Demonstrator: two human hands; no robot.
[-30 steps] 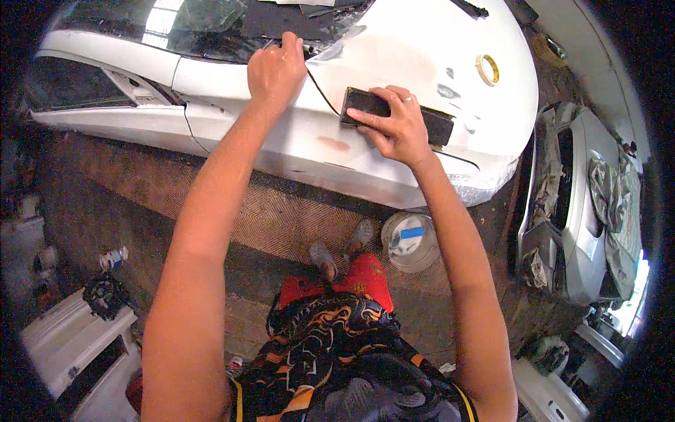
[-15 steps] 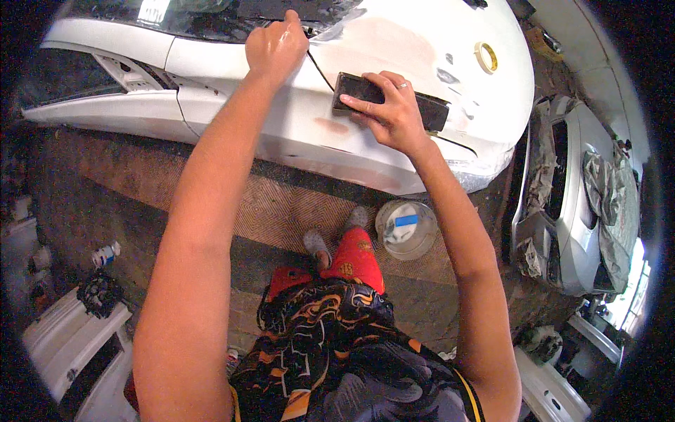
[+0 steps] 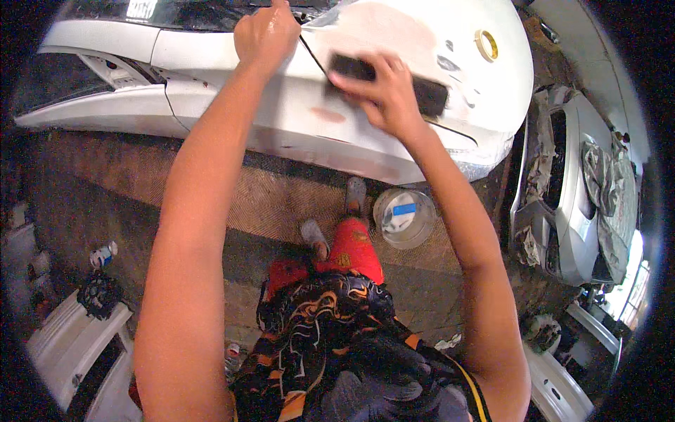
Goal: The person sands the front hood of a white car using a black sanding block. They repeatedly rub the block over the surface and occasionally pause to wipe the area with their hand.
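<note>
My right hand (image 3: 388,91) grips a long black sanding block (image 3: 430,97), thumb on the near side and fingers over the top. The block lies across the side of the white car's hood (image 3: 506,77); hand and block are smeared by motion. My left hand (image 3: 266,36), wet on its back, is closed at the base of the windshield (image 3: 204,13), beside the dark gap at the hood's rear edge. One digit sticks out away from me; what is under its curled fingers, if anything, is hidden. Dull pinkish sanded patches (image 3: 327,114) show on the white paint.
A roll of yellow tape (image 3: 486,45) lies on the hood. Near my feet a clear tub (image 3: 420,235) holds whitish liquid and a blue block (image 3: 404,209). A loose silver bumper (image 3: 580,190) stands at the right, and white car panels (image 3: 63,330) lie at the lower left.
The sanding block and my right hand have shifted slightly up and left in the picture and are now blurred. My left hand keeps its closed shape; the whole view has moved a little.
</note>
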